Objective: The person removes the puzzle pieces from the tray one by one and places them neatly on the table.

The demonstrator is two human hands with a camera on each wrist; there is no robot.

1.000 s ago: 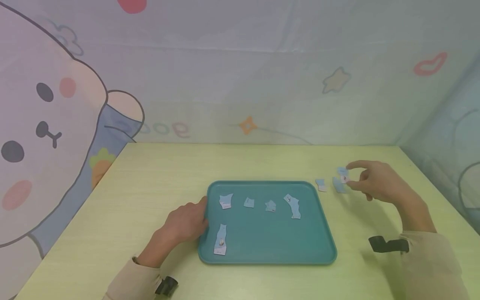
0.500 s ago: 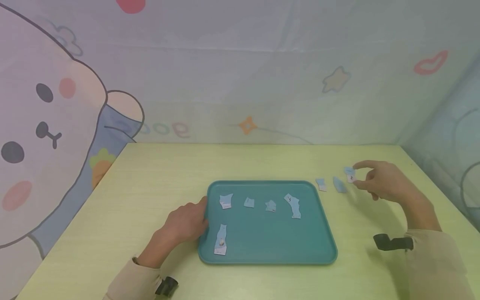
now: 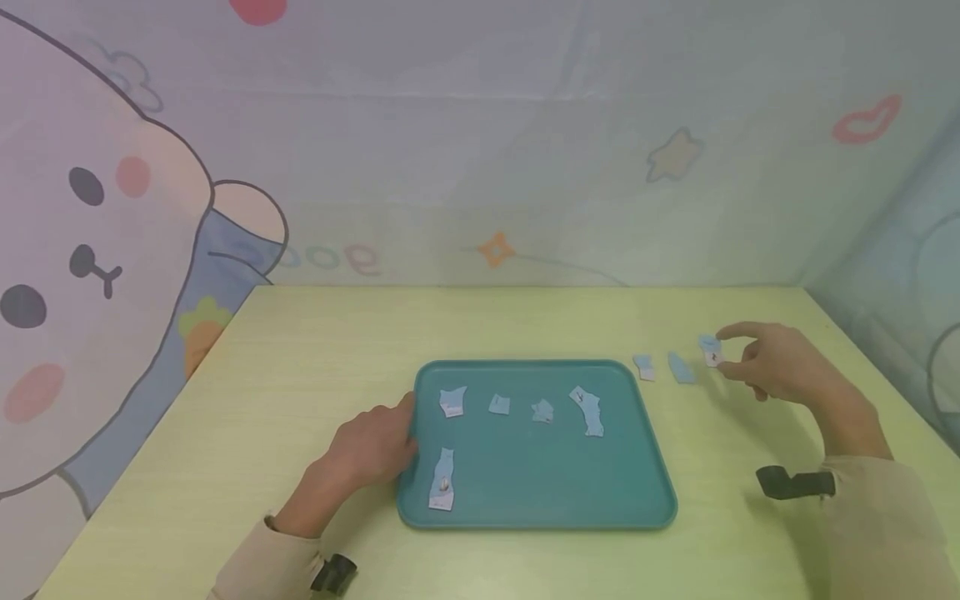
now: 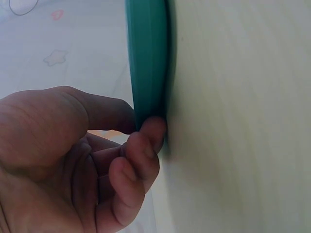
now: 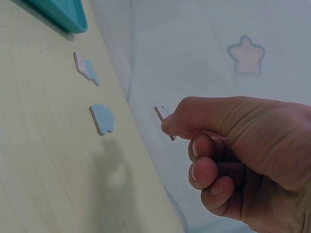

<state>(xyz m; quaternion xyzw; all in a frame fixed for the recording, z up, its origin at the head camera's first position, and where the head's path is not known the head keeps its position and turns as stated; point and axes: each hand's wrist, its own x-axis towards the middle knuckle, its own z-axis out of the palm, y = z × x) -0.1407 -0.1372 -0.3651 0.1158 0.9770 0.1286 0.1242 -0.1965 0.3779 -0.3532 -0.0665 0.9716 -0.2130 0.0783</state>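
Above the far right part of the pale, faintly grained worktop, the right hand pinches a flat blue-and-whitish piece between thumb and finger. Beside the tray's far right corner lie a notched piece and a plain blue piece. The left hand grips the left rim of the smooth, round-cornered teal tray; four jagged pieces line its far edge, an elongated piece its near left corner.
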